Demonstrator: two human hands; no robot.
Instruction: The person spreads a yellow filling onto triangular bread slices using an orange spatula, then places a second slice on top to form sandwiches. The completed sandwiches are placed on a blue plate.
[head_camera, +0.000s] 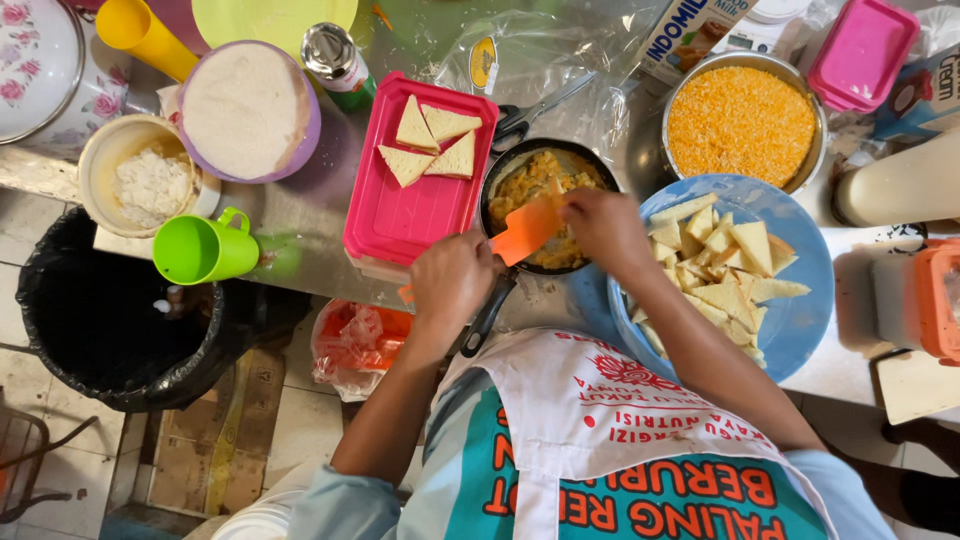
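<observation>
My left hand (450, 285) grips an orange spatula (527, 228), whose blade lies over a black frying pan (500, 165) of yellow filling (530, 178). My right hand (605, 225) is at the pan's right rim, fingers closed on a small piece of bread (553, 186) held above the filling. The pan's handle (488, 318) runs down under my left hand. A pink tray (410, 215) left of the pan carries three bread triangles (432, 140). Right of the pan, a blue plate (800, 325) holds several cut bread triangles (715, 265).
A metal bowl of orange crumbs (741, 122) sits behind the plate, and scissors (530, 112) lie behind the pan. At left are a purple bowl of white flour (245, 110), a cream tub (150, 180) and a green cup (200, 248). A black bin (110, 320) stands below.
</observation>
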